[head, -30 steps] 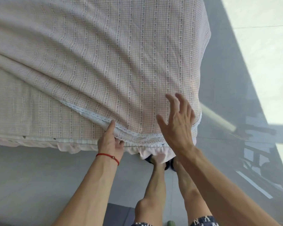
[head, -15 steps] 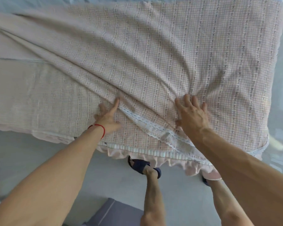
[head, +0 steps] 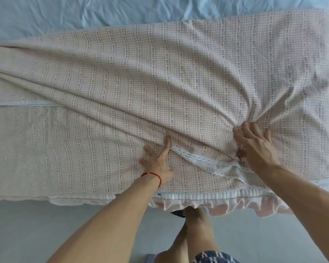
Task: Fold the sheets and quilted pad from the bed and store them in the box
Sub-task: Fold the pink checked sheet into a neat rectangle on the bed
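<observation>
Pink checked sheet (head: 179, 82) lying doubled on the bed, its long axis running nine to three o'clock, with a loose lace-edged flap slanting from the left hand (head: 157, 164) towards four o'clock. Left hand flat, fingers straight, pressing the flap's fold. Right hand (head: 254, 147) at three o'clock, fingers bunching the cloth, likely nearer the slack. Count: one pink sheet, one blue sheet (head: 103, 14) at twelve, two hands; no box in view.
</observation>
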Available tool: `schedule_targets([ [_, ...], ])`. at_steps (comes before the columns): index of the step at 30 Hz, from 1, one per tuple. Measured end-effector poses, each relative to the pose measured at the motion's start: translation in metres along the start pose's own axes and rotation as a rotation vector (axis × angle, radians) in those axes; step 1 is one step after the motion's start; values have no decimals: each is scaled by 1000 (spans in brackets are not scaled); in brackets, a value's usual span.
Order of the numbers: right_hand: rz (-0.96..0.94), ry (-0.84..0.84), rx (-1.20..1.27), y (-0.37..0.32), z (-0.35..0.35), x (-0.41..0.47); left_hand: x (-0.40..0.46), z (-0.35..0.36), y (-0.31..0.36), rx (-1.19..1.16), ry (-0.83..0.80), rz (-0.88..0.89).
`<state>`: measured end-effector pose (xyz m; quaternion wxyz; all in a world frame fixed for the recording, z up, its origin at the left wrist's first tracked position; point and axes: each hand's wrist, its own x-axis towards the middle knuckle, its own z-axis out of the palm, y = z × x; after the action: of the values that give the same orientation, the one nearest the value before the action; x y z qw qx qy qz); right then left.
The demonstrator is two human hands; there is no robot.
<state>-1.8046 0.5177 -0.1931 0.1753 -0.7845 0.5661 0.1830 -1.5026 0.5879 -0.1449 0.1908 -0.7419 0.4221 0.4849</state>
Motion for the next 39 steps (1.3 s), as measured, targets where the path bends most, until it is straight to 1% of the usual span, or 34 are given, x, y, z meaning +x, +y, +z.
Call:
schedule_targets([
  [3,55,-7,35,-8,-6,1,-5,-1,-8,-79,-44,38],
  [5,174,-16,69,-34,-24,-3,-10,-8,-17,-114,-83,75],
  [6,256,-3,146,-54,-37,-8,-12,-12,-23,-123,-84,110],
  [7,325,44,305,-81,-53,-16,-14,-17,-29,-143,-56,156],
  [8,360,115,525,-112,-68,-26,-18,-25,-38,-225,12,170],
  [9,376,174,779,-145,-82,-38,-22,-35,-45,-338,120,149],
  [10,385,175,1012,-180,-95,-50,-24,-47,-55,-448,284,108],
  [11,415,79,1220,-209,-102,-58,-22,-58,-64,-533,449,46],
  [12,487,-59,1438,-233,-104,-59,-15,-70,-73,-633,564,-26],
  [13,593,-196,1665,-249,-103,-56,-6,-82,-79,-784,612,-82],
  [14,706,-289,1878,-261,-98,-48,4,-95,-84,-973,594,-119],
  [15,809,-303,2038,-268,-93,-40,14,-106,-86,-1162,530,-138],
  [16,893,-258,2125,-272,-88,-30,26,-117,-84,-1324,457,-129],
  [18,1057,-96,2224,-281,-82,-13,42,-136,-76,-1585,301,-93],
  [20,1204,71,2272,-291,-81,0,53,-147,-68,-1709,182,-82],
  [22,1282,225,2317,-302,-82,6,56,-149,-70,-1716,106,-75],
  [25,1286,377,2340,-308,-77,13,47,-144,-89,-1618,27,-75],
  [28,1494,406,2301,-307,-74,3,26,-133,-118,-1578,-58,-20],
  [29,1529,430,2283,-307,-73,-6,16,-129,-127,-1573,-86,-7],
  [32,1510,496,2207,-304,-60,-33,2,-120,-152,-1616,-172,49],
  [33,1500,539,2195,-302,-53,-41,3,-117,-159,-1634,-186,63],
  [35,1505,640,2170,-296,-39,-56,4,-105,-170,-1592,-132,34],
  [37,1515,625,2140,-287,-27,-65,5,-87,-183,-1527,-13,-40],
  [39,1470,549,2118,-280,-17,-70,0,-74,-194,-1546,61,-40],
])
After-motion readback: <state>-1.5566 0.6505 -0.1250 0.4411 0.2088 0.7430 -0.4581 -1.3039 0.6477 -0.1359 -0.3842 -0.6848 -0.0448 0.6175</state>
